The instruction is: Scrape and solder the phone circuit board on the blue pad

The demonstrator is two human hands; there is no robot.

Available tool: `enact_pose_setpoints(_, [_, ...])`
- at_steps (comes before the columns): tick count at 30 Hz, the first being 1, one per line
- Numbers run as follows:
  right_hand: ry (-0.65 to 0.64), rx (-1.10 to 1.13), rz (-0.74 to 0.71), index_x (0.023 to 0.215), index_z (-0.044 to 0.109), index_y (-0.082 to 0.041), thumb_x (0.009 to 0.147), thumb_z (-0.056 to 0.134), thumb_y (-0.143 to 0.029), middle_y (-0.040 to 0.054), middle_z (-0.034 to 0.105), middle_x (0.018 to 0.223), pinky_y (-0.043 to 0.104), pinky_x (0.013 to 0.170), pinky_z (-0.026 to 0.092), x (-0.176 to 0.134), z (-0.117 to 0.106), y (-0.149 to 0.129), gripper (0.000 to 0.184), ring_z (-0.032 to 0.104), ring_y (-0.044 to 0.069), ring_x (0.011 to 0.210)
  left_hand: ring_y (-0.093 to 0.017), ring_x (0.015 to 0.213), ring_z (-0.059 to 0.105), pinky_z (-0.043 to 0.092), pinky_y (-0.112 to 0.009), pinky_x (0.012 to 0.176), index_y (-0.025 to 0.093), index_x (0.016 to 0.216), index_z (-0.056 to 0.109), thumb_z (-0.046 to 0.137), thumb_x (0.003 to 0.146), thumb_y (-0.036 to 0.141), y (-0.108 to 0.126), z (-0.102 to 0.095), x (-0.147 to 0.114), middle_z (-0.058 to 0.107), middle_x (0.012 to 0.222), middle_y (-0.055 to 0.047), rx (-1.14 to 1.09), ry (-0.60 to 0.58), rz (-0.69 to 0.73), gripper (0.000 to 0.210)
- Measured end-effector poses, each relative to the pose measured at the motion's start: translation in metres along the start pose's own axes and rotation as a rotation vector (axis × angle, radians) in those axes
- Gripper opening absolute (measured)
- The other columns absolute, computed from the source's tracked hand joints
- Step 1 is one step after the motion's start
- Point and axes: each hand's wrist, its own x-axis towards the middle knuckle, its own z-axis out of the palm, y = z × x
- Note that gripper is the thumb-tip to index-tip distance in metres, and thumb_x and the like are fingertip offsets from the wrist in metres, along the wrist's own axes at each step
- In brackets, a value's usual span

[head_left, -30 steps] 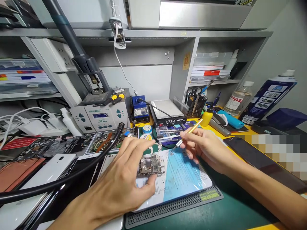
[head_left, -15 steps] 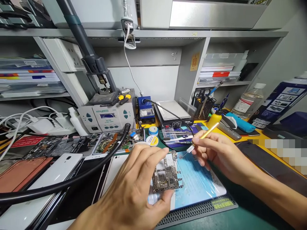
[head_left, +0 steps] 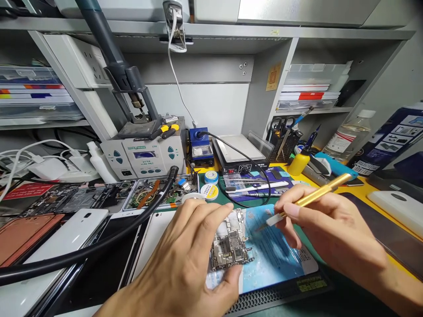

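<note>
My left hand grips a phone circuit board by its top and bottom edges, between fingertips and thumb. The board's chip side faces up, and its left part is hidden by my hand. In my right hand is a gold pen-shaped tool, pinched between thumb and fingers. It has a pale collar and a thin tip, whose exact kind I cannot make out. The tip points down and left, apart from the board, over a blue-and-white plastic-covered sheet. Under the sheet lies a dark perforated mat.
A thick black hose crosses phones at left to a grey hot-air station. Behind my hands are a small heating plate, brushes and round tins. A yellow bottle and a clear bottle stand right.
My right hand and the gold tool have moved right and nearer, and the handle now tilts flatter. My left hand keeps its hold on the board. The camera view has shifted slightly.
</note>
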Motion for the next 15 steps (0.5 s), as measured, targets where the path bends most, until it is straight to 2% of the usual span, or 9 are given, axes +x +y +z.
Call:
enact_pose_setpoints(7, [-0.030, -0.150, 0.004, 0.088, 0.075, -0.023, 0.091, 0.071, -0.041, -0.0006, 0.062, 0.056, 0.026, 0.047, 0.043, -0.009, 0.008, 0.000, 0.019, 0.056, 0.014, 0.050, -0.025, 0.118, 0.050, 0.051, -0.041, 0.105, 0.010, 0.138, 0.045, 0.069, 0.074, 0.017, 0.001, -0.001, 0.002, 0.059, 0.124, -0.013, 0.021, -0.006, 0.009, 0.068])
enact_pose_setpoints(10, [-0.027, -0.197, -0.002, 0.091, 0.076, -0.024, 0.091, 0.072, -0.042, -0.0005, 0.062, 0.055, 0.025, 0.045, 0.044, -0.012, 0.010, 0.001, 0.019, 0.058, 0.015, 0.048, -0.025, 0.117, 0.050, 0.053, -0.041, 0.103, 0.012, 0.138, 0.045, 0.069, 0.074, 0.017, 0.002, -0.002, 0.001, 0.060, 0.123, -0.013, 0.024, -0.009, 0.011, 0.068])
enact_pose_setpoints(15, [-0.013, -0.197, -0.030, 0.091, 0.079, -0.028, 0.087, 0.075, -0.039, 0.0010, 0.067, 0.067, 0.026, 0.045, 0.050, -0.013, 0.013, 0.000, 0.012, 0.061, 0.016, 0.049, -0.024, 0.117, 0.051, 0.054, -0.040, 0.103, 0.012, 0.138, 0.045, 0.070, 0.073, 0.017, -0.001, 0.001, -0.001, 0.060, 0.124, -0.012, 0.019, -0.008, 0.011, 0.070])
